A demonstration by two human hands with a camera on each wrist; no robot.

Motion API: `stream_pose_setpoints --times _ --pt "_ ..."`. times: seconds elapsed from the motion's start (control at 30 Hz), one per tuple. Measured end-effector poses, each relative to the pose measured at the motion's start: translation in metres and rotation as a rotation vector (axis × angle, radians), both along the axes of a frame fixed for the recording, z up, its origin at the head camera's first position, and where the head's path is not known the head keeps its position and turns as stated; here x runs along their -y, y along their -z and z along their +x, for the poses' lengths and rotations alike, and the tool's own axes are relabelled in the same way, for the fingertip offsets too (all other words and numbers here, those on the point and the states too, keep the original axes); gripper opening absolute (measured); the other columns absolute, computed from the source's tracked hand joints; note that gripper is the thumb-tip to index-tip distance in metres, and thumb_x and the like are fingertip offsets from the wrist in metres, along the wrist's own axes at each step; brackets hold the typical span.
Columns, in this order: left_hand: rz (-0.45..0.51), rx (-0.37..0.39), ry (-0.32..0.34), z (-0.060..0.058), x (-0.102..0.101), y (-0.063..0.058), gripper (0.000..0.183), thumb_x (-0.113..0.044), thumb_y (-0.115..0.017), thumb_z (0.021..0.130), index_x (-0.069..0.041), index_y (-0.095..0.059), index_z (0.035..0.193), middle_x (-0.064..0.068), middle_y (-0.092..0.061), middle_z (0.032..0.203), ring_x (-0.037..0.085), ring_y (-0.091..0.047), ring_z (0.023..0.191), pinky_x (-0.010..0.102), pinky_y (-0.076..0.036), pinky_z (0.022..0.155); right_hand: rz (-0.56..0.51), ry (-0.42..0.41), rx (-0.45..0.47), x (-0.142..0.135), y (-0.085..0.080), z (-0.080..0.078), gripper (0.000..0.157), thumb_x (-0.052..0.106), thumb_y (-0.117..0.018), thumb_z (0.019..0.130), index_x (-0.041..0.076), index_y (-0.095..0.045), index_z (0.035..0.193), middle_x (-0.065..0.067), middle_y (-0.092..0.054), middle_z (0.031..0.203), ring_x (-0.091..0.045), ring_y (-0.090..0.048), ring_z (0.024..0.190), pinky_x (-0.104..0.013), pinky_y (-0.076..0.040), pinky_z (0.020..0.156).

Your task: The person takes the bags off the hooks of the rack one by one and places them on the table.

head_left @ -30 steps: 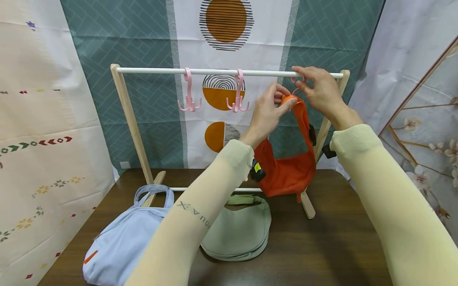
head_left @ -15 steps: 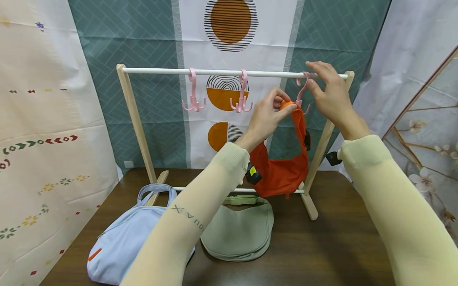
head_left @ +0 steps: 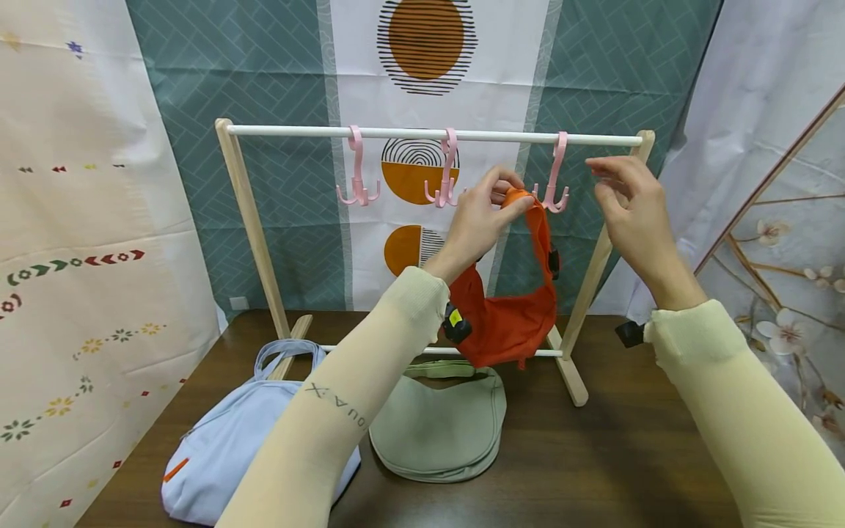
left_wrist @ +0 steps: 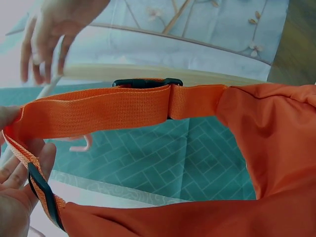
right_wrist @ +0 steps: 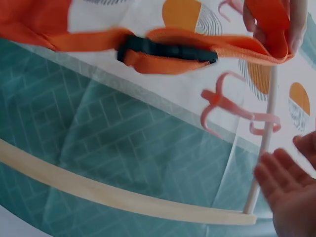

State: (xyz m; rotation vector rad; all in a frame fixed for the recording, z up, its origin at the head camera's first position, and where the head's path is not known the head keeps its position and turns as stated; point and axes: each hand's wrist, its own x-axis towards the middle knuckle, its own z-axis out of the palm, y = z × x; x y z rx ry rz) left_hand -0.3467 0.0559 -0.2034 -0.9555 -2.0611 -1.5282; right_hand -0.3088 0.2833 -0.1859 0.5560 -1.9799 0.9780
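My left hand (head_left: 478, 220) pinches the top of the strap (left_wrist: 98, 116) of an orange-red shoulder bag (head_left: 508, 330). The bag hangs down from it in front of the rack, with a black buckle (right_wrist: 168, 51) on the strap. Just right of the pinched strap, a pink four-prong hook (head_left: 557, 172) hangs from the white rail (head_left: 502, 136). In the right wrist view its prongs stand apart from the strap. My right hand (head_left: 634, 209) is in the air right of this hook, fingers loosely bent and holding nothing.
Two more pink hooks (head_left: 357, 165) hang farther left on the rail. A wooden post (head_left: 597, 268) supports its right end. On the brown table (head_left: 627, 440) lie a light blue handbag (head_left: 244, 440) at left and a sage green bag (head_left: 442, 425) in the middle.
My right hand has left the right-hand hook and moved right and down. That hook, tilted before, now hangs straight. My left hand has shifted slightly left with the orange-red bag.
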Motion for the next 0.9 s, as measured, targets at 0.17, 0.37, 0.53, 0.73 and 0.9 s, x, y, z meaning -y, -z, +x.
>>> stream_pose_setpoints --times 0.17,0.37,0.53,0.73,0.9 --pt "-0.002 -0.018 -0.003 -0.001 0.007 0.001 0.023 -0.022 -0.072 0.101 -0.011 -0.062 0.118 0.007 -0.071 0.112 0.018 -0.066 0.098 0.025 -0.056 0.082 0.003 0.049 0.158 -0.007 0.027 0.008 0.033 0.003 -0.044 0.104 -0.001 -0.071 0.123 -0.004 -0.068 0.108 0.005 -0.067 0.080 -0.012 -0.051 0.072" --pt "0.004 -0.041 -0.004 -0.003 0.012 0.003 0.021 -0.022 -0.073 0.100 -0.010 -0.064 0.115 0.007 -0.071 0.109 0.018 -0.066 0.096 0.027 -0.055 0.081 0.195 -0.112 0.515 -0.019 0.059 -0.002 0.038 0.000 -0.046 0.106 -0.004 -0.056 0.142 -0.025 -0.062 0.128 -0.005 -0.070 0.093 -0.017 -0.054 0.077" --pt "0.008 -0.045 -0.010 -0.002 0.015 0.002 0.021 -0.022 -0.073 0.100 -0.010 -0.064 0.116 0.006 -0.071 0.109 0.018 -0.066 0.096 0.027 -0.055 0.081 0.266 -0.330 0.792 -0.022 0.082 -0.017 0.059 0.009 -0.052 0.109 -0.004 -0.028 0.160 -0.030 -0.041 0.154 -0.045 -0.049 0.138 -0.052 -0.045 0.109" --pt "0.020 -0.042 -0.017 -0.002 0.018 0.002 0.021 -0.021 -0.072 0.101 -0.010 -0.064 0.116 0.007 -0.071 0.110 0.018 -0.065 0.096 0.029 -0.056 0.081 0.177 -0.483 0.916 -0.021 0.111 -0.033 0.072 0.021 -0.058 0.108 0.001 -0.018 0.165 -0.029 -0.032 0.161 -0.047 -0.031 0.149 -0.068 -0.028 0.116" --pt "0.004 -0.042 -0.042 -0.003 0.025 0.005 0.021 -0.024 -0.072 0.100 -0.011 -0.065 0.115 0.005 -0.072 0.109 0.014 -0.067 0.095 0.032 -0.052 0.086 0.092 -0.553 0.927 -0.022 0.124 -0.042 0.057 0.014 -0.056 0.109 -0.005 -0.033 0.157 -0.033 -0.043 0.151 -0.033 -0.057 0.130 -0.053 -0.050 0.105"
